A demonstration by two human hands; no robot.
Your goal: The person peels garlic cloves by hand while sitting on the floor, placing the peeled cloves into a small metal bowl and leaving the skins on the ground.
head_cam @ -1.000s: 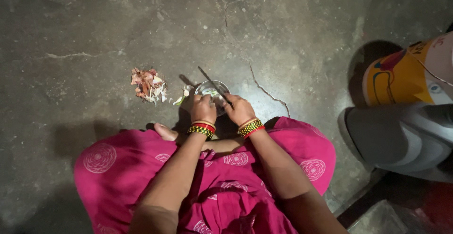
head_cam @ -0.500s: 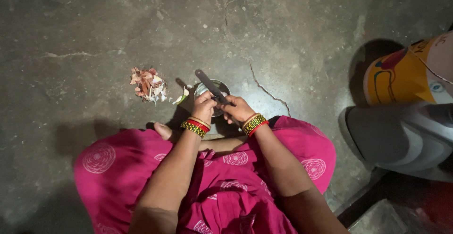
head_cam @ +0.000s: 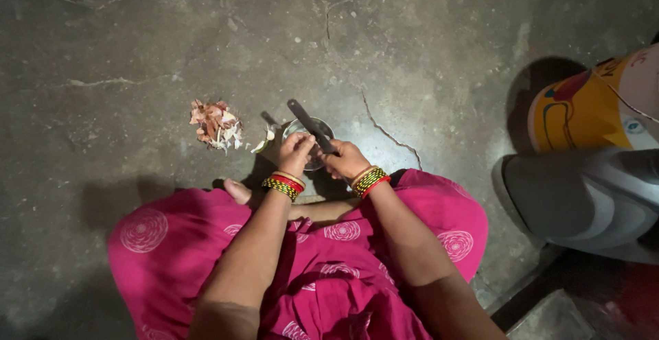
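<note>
At the far left of what matters I see a heap of pinkish-white peelings (head_cam: 215,124) on the cracked concrete floor (head_cam: 425,45), with a few pale scraps (head_cam: 263,141) just beside it toward the bowl. I judge from that heap that a fair share of peeling is done.

Next comes my left hand (head_cam: 295,153), curled narrow around something small that I cannot make out. It sits over the near rim of a small steel bowl (head_cam: 306,130), which stands on the floor just ahead of the pink-clad knees. How much already lies in the bowl, or is left to do, I cannot tell.

My right hand (head_cam: 345,161) is closed on the handle of a knife (head_cam: 307,122), its blade slanting up and left across the bowl.

Far right stand a yellow printed sack (head_cam: 590,110) and a grey container (head_cam: 583,199).
</note>
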